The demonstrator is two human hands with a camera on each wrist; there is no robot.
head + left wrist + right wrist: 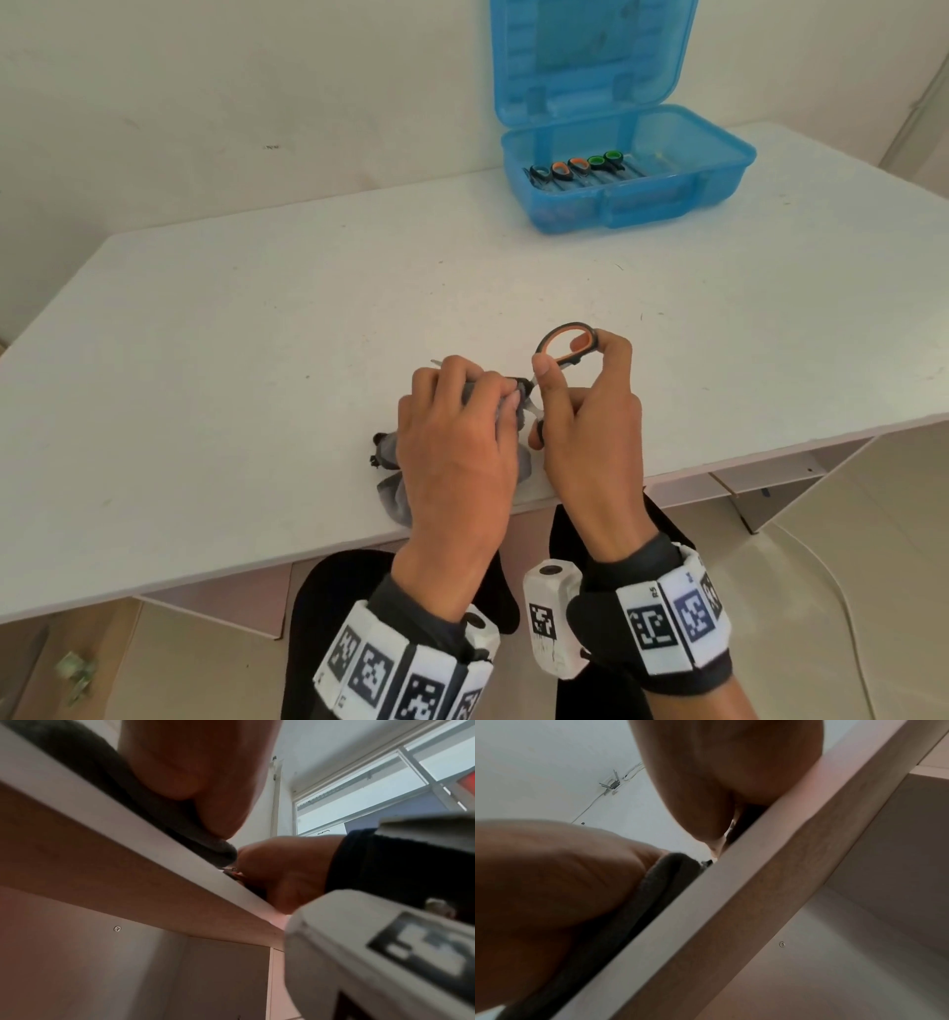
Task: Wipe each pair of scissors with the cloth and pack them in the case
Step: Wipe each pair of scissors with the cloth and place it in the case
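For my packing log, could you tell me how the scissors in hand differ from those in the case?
The held scissors sit at the table's near edge; the packed scissors lie in the blue case. The cloth wraps the held blades; the packed ones lie uncovered. Both show orange-and-black handles.

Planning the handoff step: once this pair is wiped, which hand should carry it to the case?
Right. The right hand already holds the orange-handled scissors by the handle, and the open blue case sits far right. The left hand is busy gripping the grey cloth.
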